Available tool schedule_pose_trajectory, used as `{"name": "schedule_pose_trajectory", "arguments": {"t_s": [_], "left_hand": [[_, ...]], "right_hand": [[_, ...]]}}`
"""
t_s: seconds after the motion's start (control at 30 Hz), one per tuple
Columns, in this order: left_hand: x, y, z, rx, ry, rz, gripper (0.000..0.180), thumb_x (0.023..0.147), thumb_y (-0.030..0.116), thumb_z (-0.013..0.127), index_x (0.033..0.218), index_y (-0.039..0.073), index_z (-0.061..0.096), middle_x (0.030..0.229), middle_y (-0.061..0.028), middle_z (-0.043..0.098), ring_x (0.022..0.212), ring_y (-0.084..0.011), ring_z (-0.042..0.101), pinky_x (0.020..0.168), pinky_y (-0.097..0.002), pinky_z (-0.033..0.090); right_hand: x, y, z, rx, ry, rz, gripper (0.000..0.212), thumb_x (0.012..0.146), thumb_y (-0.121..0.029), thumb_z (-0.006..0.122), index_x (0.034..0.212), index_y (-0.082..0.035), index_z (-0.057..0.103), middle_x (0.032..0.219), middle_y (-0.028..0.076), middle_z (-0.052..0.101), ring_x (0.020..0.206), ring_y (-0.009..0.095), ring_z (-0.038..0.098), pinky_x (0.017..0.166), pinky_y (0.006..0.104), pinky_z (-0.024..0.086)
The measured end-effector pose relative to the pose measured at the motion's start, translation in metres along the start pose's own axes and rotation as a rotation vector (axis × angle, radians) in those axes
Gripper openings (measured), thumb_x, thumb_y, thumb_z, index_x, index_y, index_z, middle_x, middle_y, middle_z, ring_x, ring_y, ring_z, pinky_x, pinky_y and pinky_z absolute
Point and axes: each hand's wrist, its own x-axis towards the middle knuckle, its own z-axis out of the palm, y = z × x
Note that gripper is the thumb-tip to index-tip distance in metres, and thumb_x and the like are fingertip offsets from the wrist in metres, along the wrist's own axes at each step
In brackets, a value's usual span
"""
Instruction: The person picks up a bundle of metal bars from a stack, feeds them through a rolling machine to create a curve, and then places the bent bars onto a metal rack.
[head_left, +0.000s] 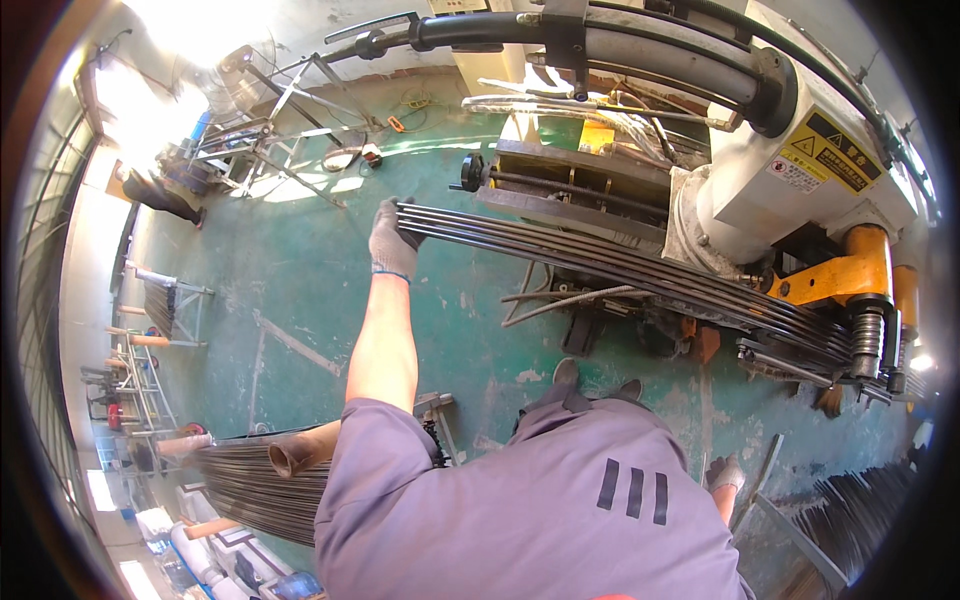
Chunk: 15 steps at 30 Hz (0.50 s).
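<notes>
My left hand (392,240), in a grey glove, is stretched out ahead and grips the free ends of a bundle of long thin dark metal rods (600,262). The rods lie side by side and run right into the bending head (868,340) of a large machine. My right hand (726,472), also gloved, hangs low at my right side, close to a slanted metal bar (762,468). Whether it touches the bar or holds anything is unclear. My purple-grey shirt fills the lower middle of the view.
The machine has a white housing (800,170) and yellow parts (850,275), with black hoses overhead. A rack of more rods (250,485) stands at lower left, and another pile (860,510) lies at lower right. Metal frames (290,130) stand on the green floor.
</notes>
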Motion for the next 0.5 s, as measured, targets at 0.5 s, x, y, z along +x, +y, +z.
{"name": "schedule_pose_trajectory", "arguments": {"t_s": [0.5], "left_hand": [[-0.043,-0.006,0.011,0.172,-0.221,-0.138,0.046,0.112,0.039,0.057,0.151,0.016,0.051,0.132,-0.0143,0.066,0.114,-0.0399,0.070,0.095,-0.0625,0.061]], "right_hand": [[0.010,0.008,0.033,-0.321,0.097,-0.195,0.035,0.105,-0.037,0.062,0.121,-0.007,0.070,0.111,0.013,0.077,0.101,0.031,0.073,0.077,0.0469,0.057]]}}
